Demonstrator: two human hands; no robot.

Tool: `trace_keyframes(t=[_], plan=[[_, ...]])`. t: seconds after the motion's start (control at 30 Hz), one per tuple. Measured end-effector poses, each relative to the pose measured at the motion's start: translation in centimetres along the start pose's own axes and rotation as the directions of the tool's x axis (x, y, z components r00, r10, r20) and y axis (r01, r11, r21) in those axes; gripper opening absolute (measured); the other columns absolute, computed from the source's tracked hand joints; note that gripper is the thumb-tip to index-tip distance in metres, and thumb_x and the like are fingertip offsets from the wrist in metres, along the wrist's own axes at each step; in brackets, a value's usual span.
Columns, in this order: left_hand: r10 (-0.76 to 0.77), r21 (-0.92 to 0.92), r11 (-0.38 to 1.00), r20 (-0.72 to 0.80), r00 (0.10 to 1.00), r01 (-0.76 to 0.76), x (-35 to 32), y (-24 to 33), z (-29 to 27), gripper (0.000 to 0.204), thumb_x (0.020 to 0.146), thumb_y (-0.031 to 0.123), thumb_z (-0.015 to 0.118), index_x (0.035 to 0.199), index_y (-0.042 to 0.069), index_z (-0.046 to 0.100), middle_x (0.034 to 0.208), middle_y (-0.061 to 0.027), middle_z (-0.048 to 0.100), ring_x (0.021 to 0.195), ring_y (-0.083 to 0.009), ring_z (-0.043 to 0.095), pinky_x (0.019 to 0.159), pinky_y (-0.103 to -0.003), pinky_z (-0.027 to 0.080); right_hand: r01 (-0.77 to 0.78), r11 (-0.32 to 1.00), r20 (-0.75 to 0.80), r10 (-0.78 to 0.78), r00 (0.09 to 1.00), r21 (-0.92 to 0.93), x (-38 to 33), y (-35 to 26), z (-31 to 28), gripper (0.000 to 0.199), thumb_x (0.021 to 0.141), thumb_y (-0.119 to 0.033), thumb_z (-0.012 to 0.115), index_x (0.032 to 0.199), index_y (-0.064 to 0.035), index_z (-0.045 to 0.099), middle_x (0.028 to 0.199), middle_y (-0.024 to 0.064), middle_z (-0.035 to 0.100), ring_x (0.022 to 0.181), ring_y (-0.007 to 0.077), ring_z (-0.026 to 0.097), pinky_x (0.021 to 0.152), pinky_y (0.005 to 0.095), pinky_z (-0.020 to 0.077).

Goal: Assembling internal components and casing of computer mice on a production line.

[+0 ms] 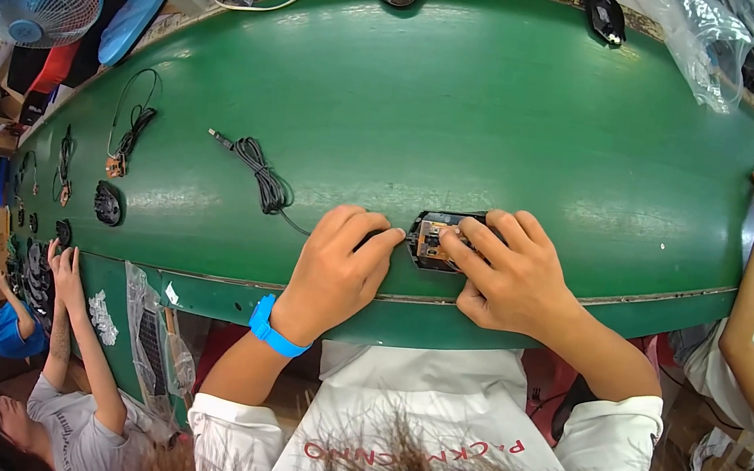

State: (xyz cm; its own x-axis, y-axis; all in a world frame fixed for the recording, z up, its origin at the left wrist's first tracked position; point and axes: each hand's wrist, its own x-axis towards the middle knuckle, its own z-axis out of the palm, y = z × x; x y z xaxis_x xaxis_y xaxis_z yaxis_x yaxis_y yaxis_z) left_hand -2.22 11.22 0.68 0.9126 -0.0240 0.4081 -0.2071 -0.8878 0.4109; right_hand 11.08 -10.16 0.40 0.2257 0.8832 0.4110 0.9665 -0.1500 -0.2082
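Head view: both hands, left (338,264) and right (514,272), pinch an open mouse (436,238) at the near edge of the desk (475,113); its trailing cable (259,172) might snag and tug it loose.

Open mouse base (436,238) w/ cable (263,176)

Black shell, circuit board exposed, laid flat nr green belt's front edge; bundled cable trailed off to its left.

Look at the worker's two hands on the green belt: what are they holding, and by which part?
Both hands grip an open computer mouse: left hand on its left end, right hand on its right side, fingertips over the circuit board.
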Motion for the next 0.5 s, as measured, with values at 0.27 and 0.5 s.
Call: trace_keyframes(t=[0.27,0.5], plan=[[0.087,0.064,0.994,0.065,0.994,-0.091,0.8,-1.0,0.8,0.023,0.075,-0.001,0.069,0.097,0.002,0.065,0.091,-0.0093,0.060,0.081,-0.0269,0.058,0.070,-0.039,0.048,-0.016,1.000,-0.006,0.016,1.000,-0.021,-0.1,0.0,0.0,0.055,0.063,-0.017,0.066,0.117,-0.0087,0.068,0.112,0.0091,0.065,0.097,0.0291,0.059,0.084,0.0439,0.0472],[0.059,0.009,0.998,0.094,0.994,-0.060,1.1,-0.7,0.6,0.029,0.074,0.002,0.073,0.102,0.003,0.065,0.097,-0.0101,0.061,0.086,-0.0284,0.060,0.074,-0.040,0.049,-0.051,0.996,-0.008,0.051,0.999,-0.076,0.0,-0.5,-0.3,0.052,0.063,-0.020,0.066,0.114,-0.0086,0.069,0.110,0.0081,0.066,0.096,0.0287,0.060,0.086,0.0463,0.0468]])
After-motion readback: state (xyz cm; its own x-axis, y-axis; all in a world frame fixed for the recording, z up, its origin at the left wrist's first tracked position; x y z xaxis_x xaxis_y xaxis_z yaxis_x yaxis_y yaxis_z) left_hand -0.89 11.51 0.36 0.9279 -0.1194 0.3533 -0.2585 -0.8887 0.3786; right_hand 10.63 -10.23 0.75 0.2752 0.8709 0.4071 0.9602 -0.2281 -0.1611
